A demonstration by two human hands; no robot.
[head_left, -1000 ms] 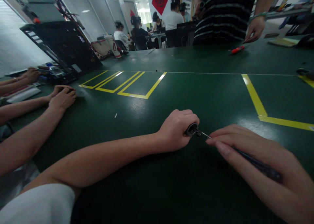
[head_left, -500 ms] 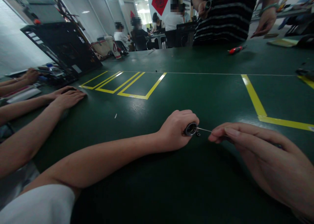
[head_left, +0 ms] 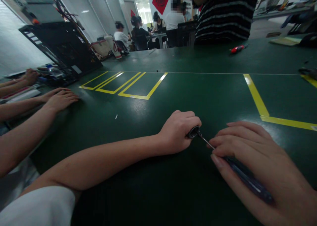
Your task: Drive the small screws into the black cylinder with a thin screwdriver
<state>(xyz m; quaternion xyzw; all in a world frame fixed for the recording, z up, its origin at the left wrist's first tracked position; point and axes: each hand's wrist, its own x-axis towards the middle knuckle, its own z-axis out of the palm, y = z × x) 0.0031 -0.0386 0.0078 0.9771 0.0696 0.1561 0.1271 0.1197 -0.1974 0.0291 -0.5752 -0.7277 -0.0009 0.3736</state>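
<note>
A small round black part (head_left: 193, 132) sits low on the green table (head_left: 210, 94), pinched in the curled fingers of the person's left hand (head_left: 177, 132). The right hand (head_left: 250, 163) grips a dark-handled screwdriver (head_left: 237, 171), its thin tip meeting the part. A co-worker's 2 hands (head_left: 59, 99) lie flat at left. A red screwdriver (head_left: 236, 48) lies far across.

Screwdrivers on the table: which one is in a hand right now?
The dark-handled screwdriver, gripped by the right hand, its tip at the small black part that the left hand holds. The red-handled screwdriver lies untouched far across the table.
</note>
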